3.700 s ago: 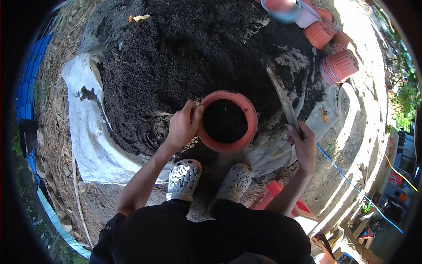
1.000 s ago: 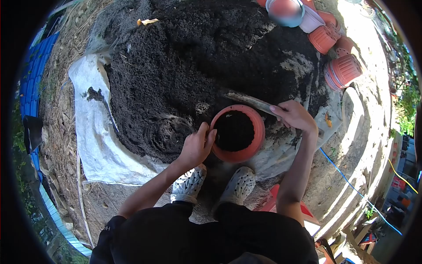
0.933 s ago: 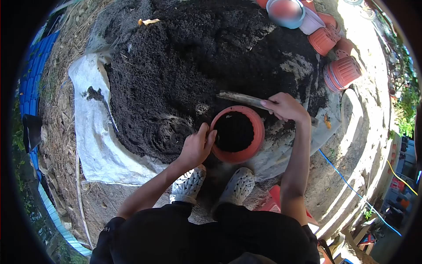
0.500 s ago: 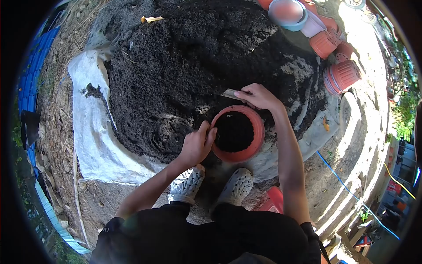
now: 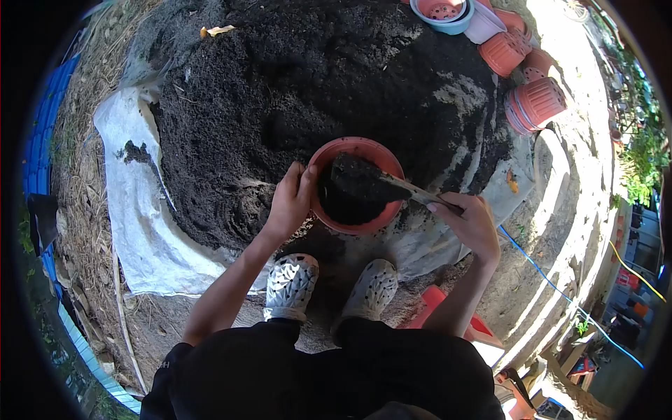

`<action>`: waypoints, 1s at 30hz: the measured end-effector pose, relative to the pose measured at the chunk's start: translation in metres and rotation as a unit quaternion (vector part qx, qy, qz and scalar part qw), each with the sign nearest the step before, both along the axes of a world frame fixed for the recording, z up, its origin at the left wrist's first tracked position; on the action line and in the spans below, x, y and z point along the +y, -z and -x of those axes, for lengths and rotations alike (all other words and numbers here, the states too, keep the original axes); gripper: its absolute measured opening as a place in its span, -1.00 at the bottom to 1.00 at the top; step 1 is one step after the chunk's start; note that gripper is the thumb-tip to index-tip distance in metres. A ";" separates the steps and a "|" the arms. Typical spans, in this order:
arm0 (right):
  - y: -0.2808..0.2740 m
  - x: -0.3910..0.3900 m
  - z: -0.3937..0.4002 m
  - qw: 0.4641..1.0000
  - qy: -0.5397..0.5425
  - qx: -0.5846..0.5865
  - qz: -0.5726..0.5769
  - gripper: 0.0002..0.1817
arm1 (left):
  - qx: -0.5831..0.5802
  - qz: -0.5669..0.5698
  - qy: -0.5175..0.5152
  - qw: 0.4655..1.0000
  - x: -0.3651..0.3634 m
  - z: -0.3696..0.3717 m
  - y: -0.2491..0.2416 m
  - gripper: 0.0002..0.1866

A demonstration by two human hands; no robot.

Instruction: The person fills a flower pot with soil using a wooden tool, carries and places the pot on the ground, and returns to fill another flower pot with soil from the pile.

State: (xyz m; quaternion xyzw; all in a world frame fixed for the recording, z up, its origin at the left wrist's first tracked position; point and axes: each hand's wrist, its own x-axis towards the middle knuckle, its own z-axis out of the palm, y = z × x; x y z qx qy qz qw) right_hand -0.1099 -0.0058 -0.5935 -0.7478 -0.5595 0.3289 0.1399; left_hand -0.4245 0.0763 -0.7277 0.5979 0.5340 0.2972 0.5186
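Note:
My left hand (image 5: 292, 199) grips the left rim of a reddish plastic flower pot (image 5: 373, 225), thumb over the edge. Dark soil (image 5: 350, 208) shows inside the pot. My right hand (image 5: 467, 222) is closed around the handle of a trowel (image 5: 409, 189), held from the right side. Its blade, covered with dark soil, lies over the mouth of the pot. The pot is at the near edge of a broad heap of dark soil (image 5: 231, 119), in front of my feet.
White sheeting (image 5: 133, 210) lies under the heap's edge. Stacked reddish pots (image 5: 539, 103) and a light blue pot (image 5: 455, 26) stand at the upper right. White clogs (image 5: 290, 283) are on my feet. A red plastic object (image 5: 432, 297) sits beside my right forearm. A blue cord (image 5: 546, 273) crosses the ground.
My right hand has swung the trowel from the soil beyond the pot round to the right, bringing its soil-covered blade over the pot. My left hand and the pot have shifted slightly left and away.

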 end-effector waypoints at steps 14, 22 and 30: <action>0.024 -0.012 -0.027 0.972 0.218 0.031 -0.079 -0.65 | 0.152 -0.150 0.078 0.974 -0.025 -0.011 -0.004 -0.78; 0.080 0.021 -0.040 0.989 0.034 0.026 0.138 -0.62 | 0.153 -0.137 0.072 0.976 -0.041 -0.011 -0.007 -0.76; 0.159 0.106 0.003 0.979 -0.098 0.179 -0.005 -0.66 | 0.147 -0.124 0.055 0.980 -0.039 -0.013 -0.007 -0.76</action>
